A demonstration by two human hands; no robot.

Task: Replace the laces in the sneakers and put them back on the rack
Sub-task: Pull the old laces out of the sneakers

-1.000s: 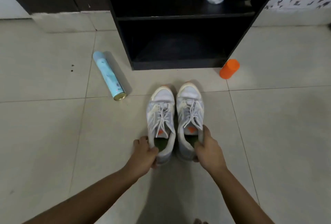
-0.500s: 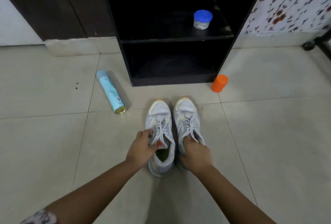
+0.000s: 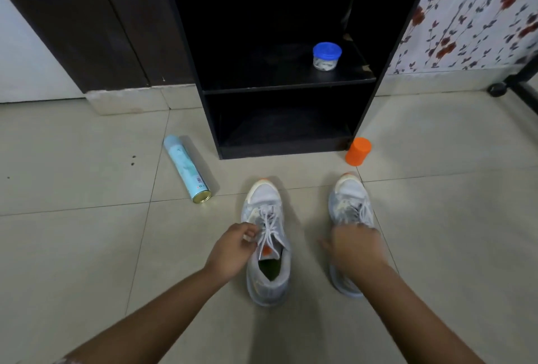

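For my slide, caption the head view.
Left hand pinches a grey mesh sneaker's white lace; blurred right hand on the second sneaker.

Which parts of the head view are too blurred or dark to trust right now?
Head view: the right hand is motion-smeared over the right sneaker, so its grip is unreadable; the left hand, pinching the laces of the left sneaker, is sharp; the rack interior is nearly black, only the blue-lidded jar standing out; wide-angle distortion bends the rack's sides.

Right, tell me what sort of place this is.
Probably a room in a home: tiled floor, a black rack against the wall, a floral wall beside it, and sneakers on the floor.
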